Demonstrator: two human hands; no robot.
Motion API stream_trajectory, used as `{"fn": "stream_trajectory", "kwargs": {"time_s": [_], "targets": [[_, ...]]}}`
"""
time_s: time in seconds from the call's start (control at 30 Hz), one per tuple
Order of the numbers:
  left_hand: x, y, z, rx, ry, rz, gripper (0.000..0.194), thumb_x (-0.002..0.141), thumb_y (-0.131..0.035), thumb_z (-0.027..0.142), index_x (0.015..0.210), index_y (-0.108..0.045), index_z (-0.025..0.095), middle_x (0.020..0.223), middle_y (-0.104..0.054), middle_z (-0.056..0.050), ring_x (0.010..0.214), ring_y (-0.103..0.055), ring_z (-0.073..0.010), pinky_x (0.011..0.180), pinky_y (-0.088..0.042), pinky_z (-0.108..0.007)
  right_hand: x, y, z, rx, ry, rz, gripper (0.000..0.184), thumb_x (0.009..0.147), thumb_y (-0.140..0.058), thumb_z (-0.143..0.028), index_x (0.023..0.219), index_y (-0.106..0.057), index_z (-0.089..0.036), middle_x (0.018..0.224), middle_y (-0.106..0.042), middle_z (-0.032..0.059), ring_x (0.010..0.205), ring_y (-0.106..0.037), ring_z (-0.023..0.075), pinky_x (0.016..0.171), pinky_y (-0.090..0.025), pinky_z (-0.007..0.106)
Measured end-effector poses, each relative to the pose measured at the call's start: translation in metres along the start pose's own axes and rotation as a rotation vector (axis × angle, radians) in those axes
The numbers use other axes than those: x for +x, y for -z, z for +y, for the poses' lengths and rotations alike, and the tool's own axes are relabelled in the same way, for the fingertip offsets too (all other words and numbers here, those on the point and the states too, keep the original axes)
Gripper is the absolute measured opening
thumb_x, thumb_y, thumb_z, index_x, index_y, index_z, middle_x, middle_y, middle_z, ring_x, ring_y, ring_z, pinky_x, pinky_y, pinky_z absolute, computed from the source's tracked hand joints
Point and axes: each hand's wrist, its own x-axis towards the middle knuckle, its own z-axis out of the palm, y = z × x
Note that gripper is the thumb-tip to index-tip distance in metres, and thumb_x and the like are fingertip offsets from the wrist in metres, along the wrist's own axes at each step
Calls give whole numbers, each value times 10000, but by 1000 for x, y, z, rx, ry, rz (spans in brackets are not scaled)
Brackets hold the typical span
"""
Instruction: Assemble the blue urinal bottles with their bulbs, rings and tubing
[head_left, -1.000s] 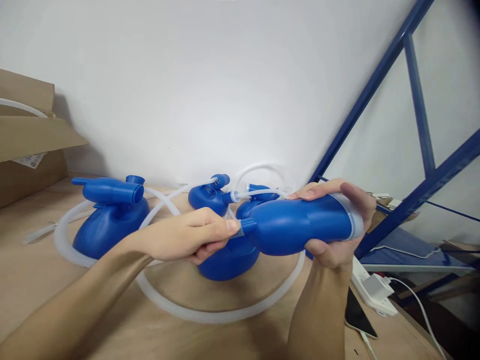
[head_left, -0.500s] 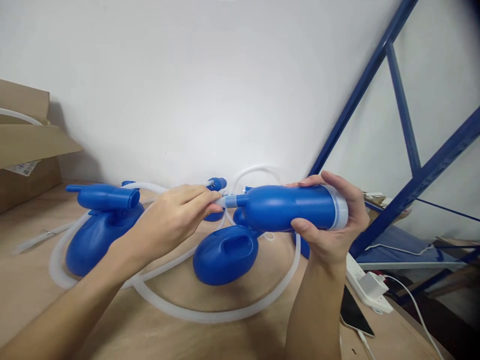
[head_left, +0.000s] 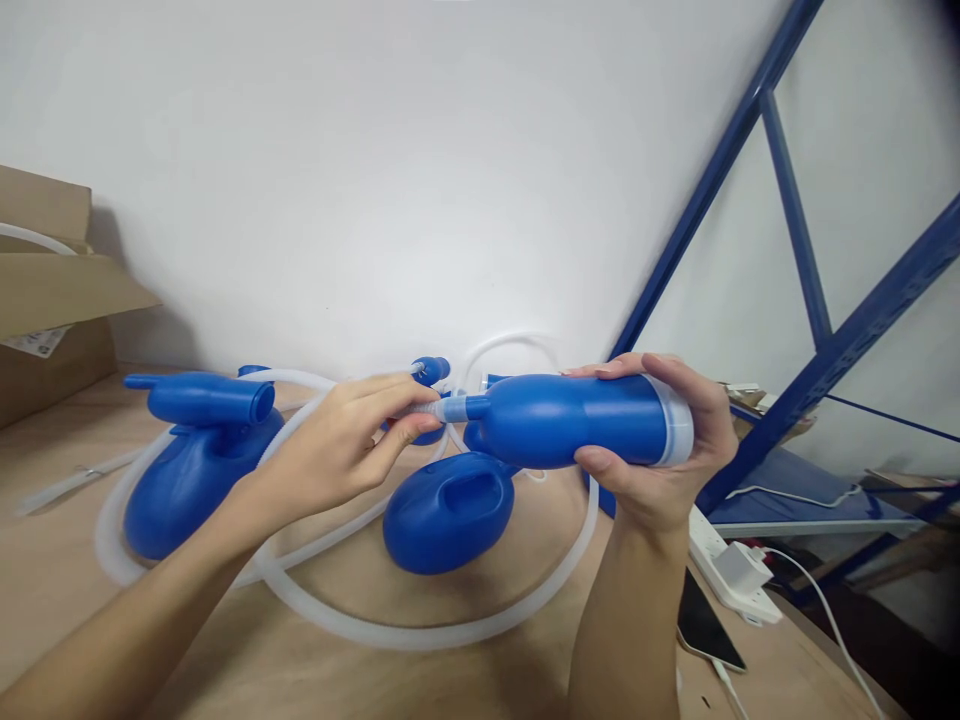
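My right hand (head_left: 667, 440) is wrapped around the wide end of a blue plastic cylinder (head_left: 555, 420), which has a translucent rim at that end and lies level in the air. A narrow spout points left from it, with the end of a translucent hose (head_left: 451, 409) over the spout. Thumb and fingers of my left hand (head_left: 349, 425) pinch this hose just left of the spout. Below the cylinder a blue plastic jug (head_left: 450, 512) rests on the table. Left of my left hand stands another blue jug (head_left: 176, 490) with a similar spouted cylinder (head_left: 214, 398) on it.
Translucent hoses (head_left: 420, 637) loop over the wooden table (head_left: 360, 690). An open cardboard box (head_left: 60, 350) stands at the left. At the right are a phone (head_left: 709, 625), a white power strip (head_left: 731, 570) with a plug, and a blue metal frame (head_left: 795, 220).
My left hand has shifted its grip slightly, its thumb now plainly seen along the hose. The cylinder stays in my right hand. The whole view has moved a little.
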Motion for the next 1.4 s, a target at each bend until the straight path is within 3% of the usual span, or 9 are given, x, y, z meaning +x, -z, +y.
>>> {"fn": "stream_trajectory", "kwargs": {"time_s": [0.23,0.33,0.47,0.57,0.67,0.8,1.0,1.27,1.4], "targets": [[-4,-11,8,18,-39,234,150,1013,-565,134,940,-688,179,823,-738,-20,713,-667,-137,681,-527,-244,-3,-2,9,91,-60,28,562,753,-892,-495,1251,-658,-378,1045,-689,17,906,-729,283,827,-644,574],[-4,-11,7,-6,9,159,144,1032,-585,216,1094,-709,179,932,-776,-44,771,-712,-156,701,-553,-252,-6,-2,14,94,-119,7,566,749,-897,-473,1256,-663,-379,1052,-702,18,917,-740,293,839,-638,561],[-5,-16,-5,210,-114,96,313,1087,-508,335,1300,-628,140,1027,-774,-108,842,-735,-203,724,-563,-292,-6,-9,14,93,-156,-43,580,730,-918,-393,1256,-677,-355,1074,-710,19,929,-737,280,858,-633,524],[-8,-21,-15,370,-198,144,315,1116,-424,365,1146,-637,136,895,-756,-91,755,-720,-214,645,-520,-292,-6,-18,11,101,-186,-34,539,748,-896,-411,1237,-679,-346,1065,-705,16,957,-727,275,877,-628,513],[-10,-21,-19,369,-181,100,404,1129,-333,427,971,-600,168,730,-693,-44,596,-648,-200,528,-426,-285,-6,-23,9,134,-194,-51,488,757,-882,-434,1194,-685,-345,1045,-691,10,965,-719,268,876,-628,495],[-9,-19,-11,208,-27,-31,380,1123,-294,417,949,-549,195,677,-643,-18,557,-600,-191,521,-397,-287,-4,-18,3,160,-128,-134,471,758,-895,-357,1186,-700,-343,1064,-683,18,959,-711,257,874,-632,494],[-4,-21,10,-267,82,-178,243,1075,-357,344,936,-509,216,715,-608,8,585,-556,-158,570,-415,-273,-1,1,-9,110,-20,-193,470,774,-880,-403,1210,-706,-405,1061,-677,22,949,-686,270,830,-660,537],[-7,-29,25,-830,389,-418,485,1065,-389,599,768,-427,216,625,-423,51,540,-363,-105,484,-319,-241,0,11,-16,141,56,-234,534,748,-880,-313,1252,-720,-384,1008,-700,34,904,-670,279,736,-676,514],[-3,-22,31,-950,524,-484,543,1022,-430,689,752,-414,218,612,-400,60,524,-349,-95,465,-319,-229,-1,10,-8,151,-24,-215,507,746,-887,-407,1224,-720,-411,1011,-698,18,902,-680,270,751,-671,500]]}}
